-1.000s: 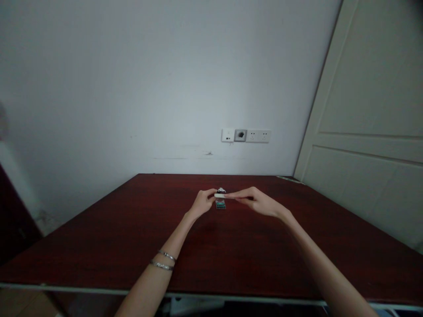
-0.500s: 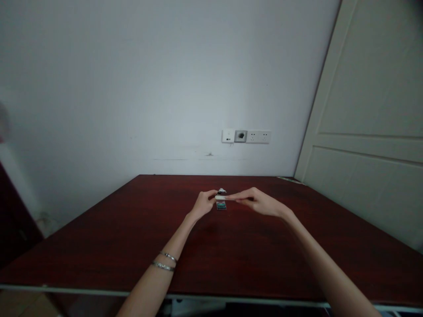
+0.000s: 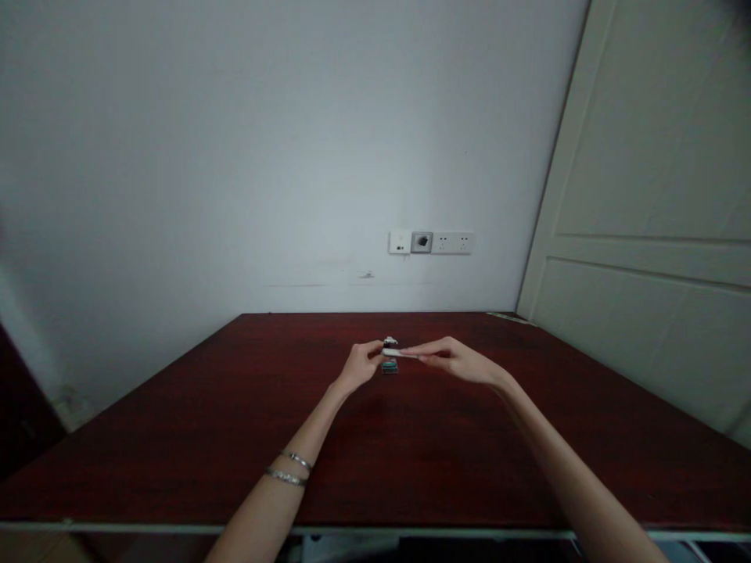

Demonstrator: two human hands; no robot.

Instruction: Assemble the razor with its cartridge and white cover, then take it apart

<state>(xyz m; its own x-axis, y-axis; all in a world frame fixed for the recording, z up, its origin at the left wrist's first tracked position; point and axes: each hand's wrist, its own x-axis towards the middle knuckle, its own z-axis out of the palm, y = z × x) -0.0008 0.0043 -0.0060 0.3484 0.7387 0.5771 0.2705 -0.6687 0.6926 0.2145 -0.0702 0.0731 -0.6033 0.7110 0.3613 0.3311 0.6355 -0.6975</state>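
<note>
The left hand (image 3: 359,366) and right hand (image 3: 466,361) share a closed grip on a slim white piece (image 3: 392,353) between the near and far edges of the worktop (image 3: 404,461). It partly hides a small teal-toned item (image 3: 389,367); sockets (image 3: 451,243) line the wall (image 3: 282,156) beyond.

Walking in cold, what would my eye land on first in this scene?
Probably the left hand and right hand, coming together at a small white object over the dark red table, near the picture's middle. Two silver-coloured bracelets on the left forearm might draw the eye next. Behind, a row of sockets stands out on the pale wall, above the table's far edge.
</note>
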